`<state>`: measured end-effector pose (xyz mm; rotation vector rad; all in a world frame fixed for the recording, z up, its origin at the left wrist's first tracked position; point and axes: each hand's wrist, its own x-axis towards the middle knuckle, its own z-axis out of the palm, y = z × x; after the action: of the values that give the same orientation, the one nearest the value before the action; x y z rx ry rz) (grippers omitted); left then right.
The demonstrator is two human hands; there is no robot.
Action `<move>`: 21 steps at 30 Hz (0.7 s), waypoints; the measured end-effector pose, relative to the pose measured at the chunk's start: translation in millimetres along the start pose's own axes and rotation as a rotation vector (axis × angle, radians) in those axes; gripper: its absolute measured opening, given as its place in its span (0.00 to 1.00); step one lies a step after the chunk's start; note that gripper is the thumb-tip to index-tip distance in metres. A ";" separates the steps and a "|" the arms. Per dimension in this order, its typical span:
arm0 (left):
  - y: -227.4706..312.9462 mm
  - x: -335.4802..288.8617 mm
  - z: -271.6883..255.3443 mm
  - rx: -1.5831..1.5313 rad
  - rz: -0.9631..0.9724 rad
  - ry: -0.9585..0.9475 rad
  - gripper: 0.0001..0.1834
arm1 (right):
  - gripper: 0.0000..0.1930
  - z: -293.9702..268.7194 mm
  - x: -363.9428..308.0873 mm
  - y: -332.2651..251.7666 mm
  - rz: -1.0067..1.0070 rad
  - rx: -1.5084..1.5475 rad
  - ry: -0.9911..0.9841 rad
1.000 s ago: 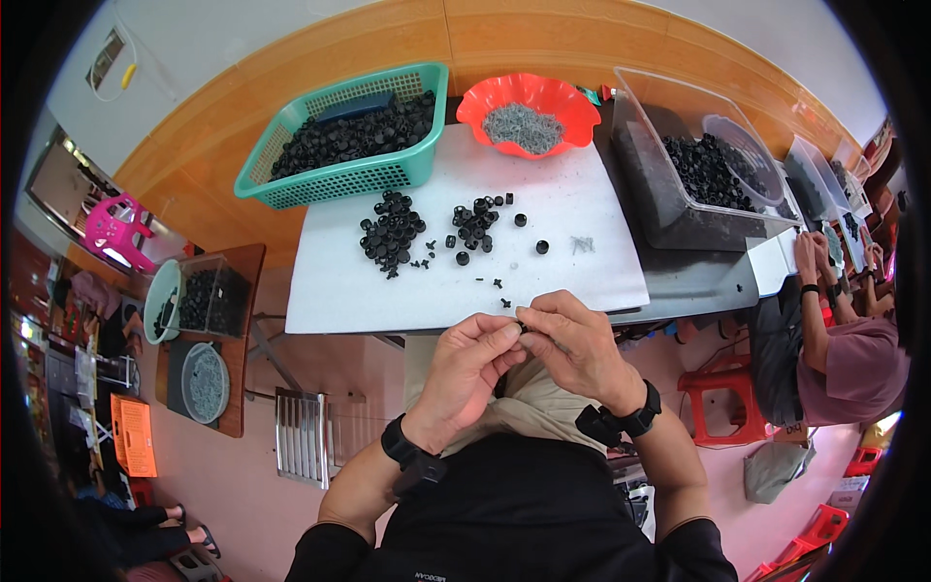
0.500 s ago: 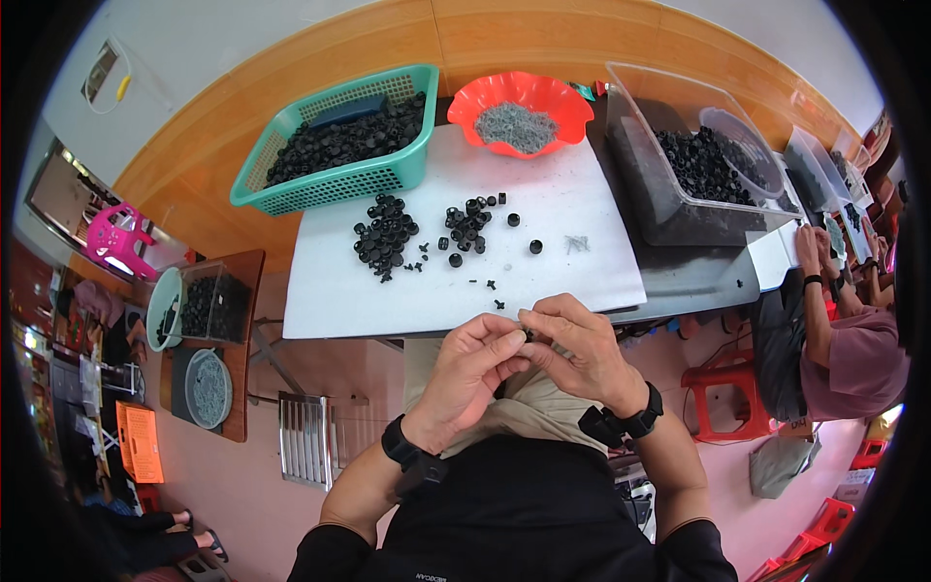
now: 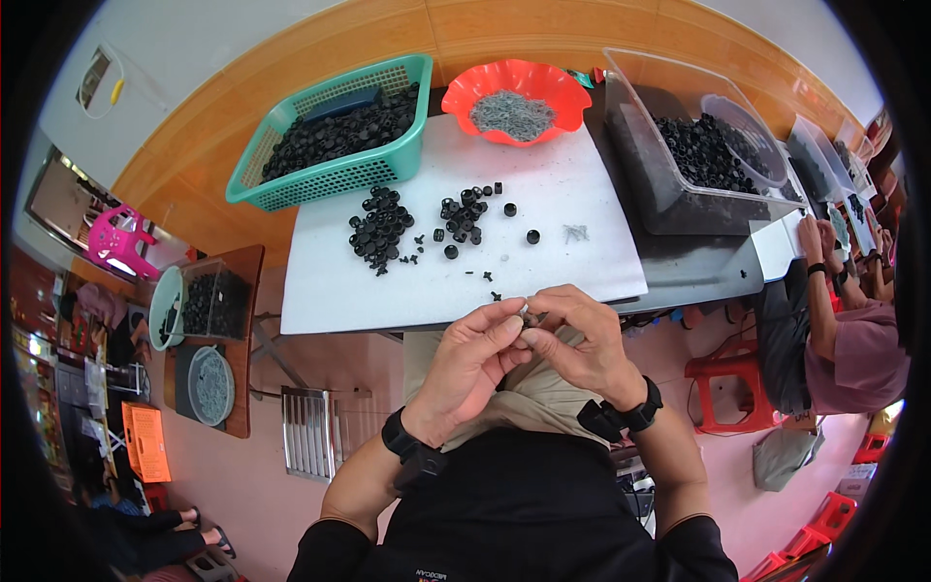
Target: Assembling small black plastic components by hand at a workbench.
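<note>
My left hand [image 3: 477, 357] and my right hand [image 3: 582, 347] meet just in front of the table's near edge. Their fingertips are pinched together around a small black plastic part [image 3: 527, 326], mostly covered by the fingers. A pale sliver shows at the right fingertips, too small to name. Beyond my hands, on a white foam sheet [image 3: 330, 296], lie a pile of black round parts [image 3: 381, 231], a looser group of black caps [image 3: 464, 215] and a few tiny black cross-shaped pieces [image 3: 488, 276]. To their right is a little heap of thin grey pins [image 3: 576, 233].
At the back stand a green basket [image 3: 330, 181] of black parts, a red scalloped bowl [image 3: 562, 87] of grey pins and a clear bin [image 3: 713, 209] of black parts. A side table [image 3: 247, 291] holds more containers at left. Another person [image 3: 858, 364] sits at far right beside a red stool [image 3: 722, 388].
My fingertips have shifted slightly around the black part, and a pale sliver now shows between them. The table view has moved slightly up and left. The piles look the same.
</note>
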<state>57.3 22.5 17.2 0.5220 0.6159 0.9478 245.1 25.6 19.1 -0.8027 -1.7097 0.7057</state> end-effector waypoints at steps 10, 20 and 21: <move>-3.9 -0.3 0.6 -0.107 -0.023 0.005 0.13 | 0.12 7.6 -5.6 7.0 -0.125 -0.160 0.129; -3.2 0.2 12.7 -0.059 0.015 0.058 0.10 | 0.16 6.2 -4.5 3.3 -0.268 -0.432 0.174; -2.9 0.5 15.2 -0.056 0.016 0.056 0.10 | 0.16 6.2 -4.7 4.6 -0.270 -0.432 0.177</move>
<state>69.7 19.4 26.0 0.4525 0.6343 0.9951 240.9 24.2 11.3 -0.8743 -1.7858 0.0749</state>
